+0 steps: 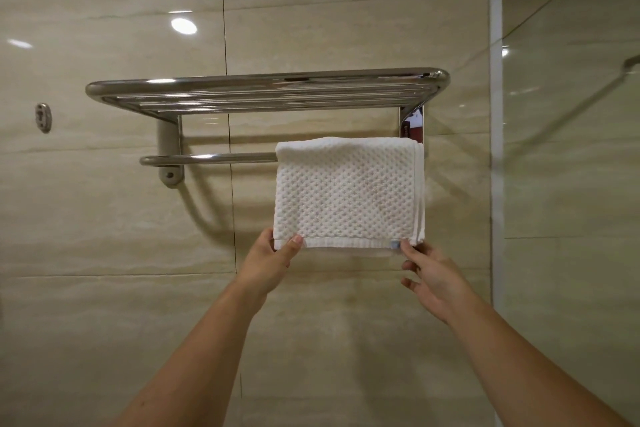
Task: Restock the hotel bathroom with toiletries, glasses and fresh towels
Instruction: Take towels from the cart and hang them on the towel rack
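A white waffle-textured towel (349,191) hangs folded over the lower bar (207,159) of a chrome wall rack, at the bar's right end. My left hand (273,262) pinches the towel's bottom left corner between thumb and fingers. My right hand (431,276) touches the bottom right corner with its fingertips, by a small blue label; the other fingers are spread. The rack's upper shelf (266,90) of parallel chrome tubes holds nothing that I can see.
Beige glossy wall tiles lie behind the rack. A small metal wall hook (43,117) sits to the left. A glass shower partition (568,166) with a white edge strip stands at the right.
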{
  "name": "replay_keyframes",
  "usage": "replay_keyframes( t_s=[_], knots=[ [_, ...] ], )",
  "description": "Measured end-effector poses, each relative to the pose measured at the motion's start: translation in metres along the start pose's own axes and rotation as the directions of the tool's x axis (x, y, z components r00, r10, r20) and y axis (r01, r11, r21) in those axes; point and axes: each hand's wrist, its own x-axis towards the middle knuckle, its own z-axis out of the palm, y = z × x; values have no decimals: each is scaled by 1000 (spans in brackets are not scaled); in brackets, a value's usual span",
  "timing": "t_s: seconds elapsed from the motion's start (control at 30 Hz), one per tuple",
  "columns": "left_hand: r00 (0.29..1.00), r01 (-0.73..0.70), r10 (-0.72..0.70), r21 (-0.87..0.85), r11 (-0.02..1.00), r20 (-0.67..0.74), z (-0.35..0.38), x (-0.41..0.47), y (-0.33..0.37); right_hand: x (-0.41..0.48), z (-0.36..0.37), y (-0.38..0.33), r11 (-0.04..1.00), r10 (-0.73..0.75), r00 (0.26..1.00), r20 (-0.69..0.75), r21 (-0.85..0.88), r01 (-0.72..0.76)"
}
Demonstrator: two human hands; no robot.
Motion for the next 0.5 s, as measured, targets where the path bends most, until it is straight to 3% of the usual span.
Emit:
replay_keyframes(
  t_s=[0.17,0.33,0.43,0.5],
  knots=[
    [1000,-17,16,58,998,16,-3,-12,13,-17,10,1,999,-3,1000,23,50,1],
    [986,-4,-27,183,983,167,-30,-30,-11,-42,16,29,924,-16,1000,16,-382,21],
    [991,-15,-30,327,945,134,-55,-39,-28,-50,31,45,863,-54,998,24,-501,58],
    [993,-64,5,511,857,116,-71,-43,-30,-56,51,51,799,-69,996,63,-594,93]
  ],
)
